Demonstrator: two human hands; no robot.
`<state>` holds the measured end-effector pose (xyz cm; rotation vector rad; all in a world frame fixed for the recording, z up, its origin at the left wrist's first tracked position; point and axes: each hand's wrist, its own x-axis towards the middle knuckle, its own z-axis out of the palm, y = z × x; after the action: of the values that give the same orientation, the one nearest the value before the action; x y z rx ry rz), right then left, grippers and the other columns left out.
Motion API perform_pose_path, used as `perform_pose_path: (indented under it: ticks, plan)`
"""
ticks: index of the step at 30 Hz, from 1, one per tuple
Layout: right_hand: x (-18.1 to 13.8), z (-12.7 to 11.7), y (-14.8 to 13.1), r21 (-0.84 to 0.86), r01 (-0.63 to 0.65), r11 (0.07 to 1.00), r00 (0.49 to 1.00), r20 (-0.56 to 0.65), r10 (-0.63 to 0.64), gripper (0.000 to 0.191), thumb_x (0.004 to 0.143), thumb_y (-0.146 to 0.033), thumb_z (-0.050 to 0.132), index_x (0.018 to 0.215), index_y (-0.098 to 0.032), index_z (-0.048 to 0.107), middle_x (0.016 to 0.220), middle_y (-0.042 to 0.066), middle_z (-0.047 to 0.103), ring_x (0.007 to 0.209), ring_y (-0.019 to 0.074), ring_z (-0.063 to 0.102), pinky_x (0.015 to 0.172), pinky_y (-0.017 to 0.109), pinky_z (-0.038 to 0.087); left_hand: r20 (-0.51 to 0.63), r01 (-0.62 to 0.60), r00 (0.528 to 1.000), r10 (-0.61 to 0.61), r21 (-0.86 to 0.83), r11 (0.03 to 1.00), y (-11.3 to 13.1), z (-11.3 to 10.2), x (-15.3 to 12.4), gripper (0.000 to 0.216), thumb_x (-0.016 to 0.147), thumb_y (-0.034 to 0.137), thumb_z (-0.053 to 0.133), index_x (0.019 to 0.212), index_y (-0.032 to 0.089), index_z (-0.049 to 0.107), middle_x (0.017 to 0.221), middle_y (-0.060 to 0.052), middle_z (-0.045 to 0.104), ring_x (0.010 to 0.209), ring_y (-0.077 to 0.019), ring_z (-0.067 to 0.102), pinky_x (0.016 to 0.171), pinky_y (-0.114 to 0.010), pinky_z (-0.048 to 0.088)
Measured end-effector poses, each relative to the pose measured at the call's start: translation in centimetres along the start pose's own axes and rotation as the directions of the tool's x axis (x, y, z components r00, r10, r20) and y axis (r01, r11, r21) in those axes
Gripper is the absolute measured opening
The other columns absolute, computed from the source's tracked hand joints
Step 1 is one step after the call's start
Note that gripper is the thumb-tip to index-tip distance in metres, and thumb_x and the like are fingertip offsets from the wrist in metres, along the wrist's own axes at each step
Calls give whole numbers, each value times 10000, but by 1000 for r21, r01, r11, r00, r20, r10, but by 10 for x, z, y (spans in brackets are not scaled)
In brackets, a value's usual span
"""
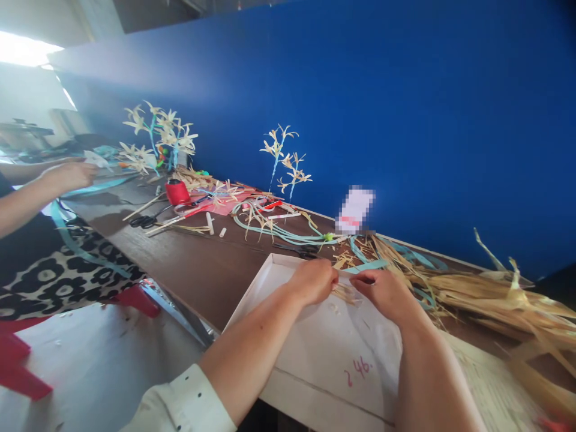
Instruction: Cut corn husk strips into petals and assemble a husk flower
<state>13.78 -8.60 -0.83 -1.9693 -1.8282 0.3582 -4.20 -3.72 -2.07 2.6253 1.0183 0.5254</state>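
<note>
Over a shallow white cardboard tray point(263, 279) with pink handwriting, my two hands work close together. My left hand point(314, 282) is closed in a pinch, and what sits in its fingertips is too small to name. Just to its right, my right hand point(382, 294) also pinches, thumb against fingers, its hold equally unclear. Thin pale straw-like pieces point(345, 293) lie in the tray below the gap between them. A light-blue strip point(371, 265) runs just behind my right fingertips.
Dried corn husks point(490, 294) spread along the right. Behind the tray lie scissors point(303, 251), a pale-blue cord coil point(279, 231) and a red spool point(177, 192). Husk flowers point(294, 174) stand before the blue wall point(405, 108). Another person's hand point(74, 175) works at left.
</note>
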Motion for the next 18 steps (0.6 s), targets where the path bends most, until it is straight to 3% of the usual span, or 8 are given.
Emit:
perform_pose_path:
  ticks: [6, 13, 18]
  plan:
    - [-1, -3, -6, -31, -56, 998, 998, -38, 55, 293, 755, -451, 514, 656, -235, 686, 607, 7, 651, 591, 180, 584, 520, 268, 350, -63, -3, 998, 3, 9, 1000, 3, 0, 0, 196, 780, 230, 503, 839, 204, 687, 843, -70, 627, 819, -219, 595, 709, -292, 437]
    - [0, -6, -13, 101, -110, 989, 971, -200, 128, 327, 697, -510, 551, 653, -196, 633, 589, 19, 626, 540, 173, 549, 503, 266, 353, -232, 106, 962, -147, -181, 978, 5, -7, -1, 194, 796, 244, 482, 801, 209, 673, 832, -34, 626, 759, -153, 583, 682, -240, 431]
    - [3, -5, -14, 224, -96, 970, 964, -222, 146, 335, 692, -507, 559, 722, -189, 660, 555, 19, 620, 499, 178, 546, 481, 273, 356, -204, 78, 971, -123, -218, 973, 7, -1, 1, 185, 776, 245, 495, 794, 209, 676, 827, -29, 628, 753, -151, 582, 672, -234, 434]
